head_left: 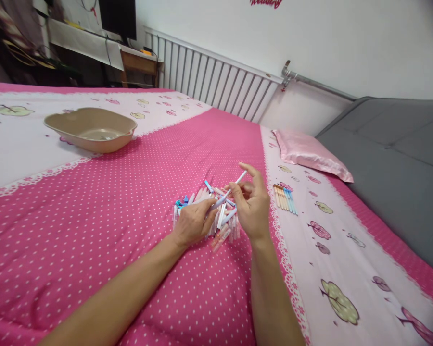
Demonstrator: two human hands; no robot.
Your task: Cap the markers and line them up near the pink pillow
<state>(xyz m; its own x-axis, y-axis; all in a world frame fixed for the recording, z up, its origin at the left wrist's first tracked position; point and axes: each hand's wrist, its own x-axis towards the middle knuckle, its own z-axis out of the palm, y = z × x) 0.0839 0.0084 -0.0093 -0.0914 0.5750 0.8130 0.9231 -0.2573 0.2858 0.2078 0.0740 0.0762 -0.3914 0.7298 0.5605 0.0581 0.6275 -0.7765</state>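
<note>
My left hand (195, 221) grips the lower end of a slim white pen (234, 185), which slants up to the right. Around its upper part, the thumb and fingers of my right hand (253, 206) are closed. Below both hands, a loose pile of pens and pen parts (222, 218) lies on the pink bedspread, in white, pink, blue and clear plastic. Small dark blue pieces (182, 202) sit at the pile's left side. Right of my right hand, a neat row of pens (285, 200), orange-beige and light blue, lies side by side. My fingers partly hide the pile and the held pen.
A beige plastic basin (90, 129) stands on the bed at the far left, with something small inside. A pink pillow (312, 154) lies at the right by the grey headboard (393, 144). Behind the bed are a white radiator (212, 72) and a desk with a monitor (118, 19).
</note>
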